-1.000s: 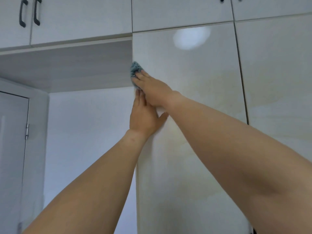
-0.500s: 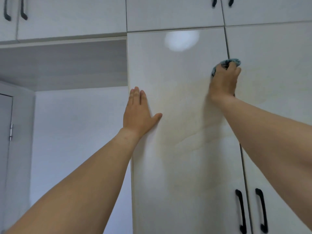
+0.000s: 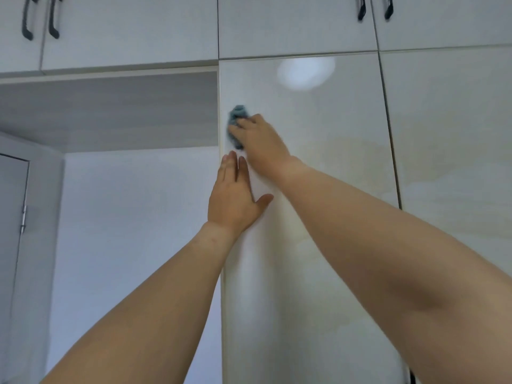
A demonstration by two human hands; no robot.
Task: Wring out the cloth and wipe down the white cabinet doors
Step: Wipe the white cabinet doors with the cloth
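**Cloth pressed to the tall glossy door, near its left edge**

The right hand [image 3: 260, 139] presses a small bunched blue-grey cloth [image 3: 236, 120] against the tall glossy white cabinet door [image 3: 318, 162]. The cloth shows past the fingertips, above and to the left of the hand, just inside the door's left edge; whether the fingers curl round it or lie flat over it cannot be told, as the hand is blurred. The right forearm runs down and to the right from the wrist.

The left hand [image 3: 235, 198] lies flat on the same door directly below the right hand, holding nothing, fingers straight and pointing up, thumb spread to the right. Its fingertips sit just beneath the cloth's lower end, very near it.

A round pale light reflection [image 3: 304, 74] shines on the door above and to the right of the right hand. Left of both hands is an open recess with a grey wood-grain underside [image 3: 110, 106]. Above them run white upper cabinet doors [image 3: 291, 26] with black bar handles [image 3: 361, 8]. Further right of the right hand stands a neighbouring glossy white door [image 3: 448, 134].
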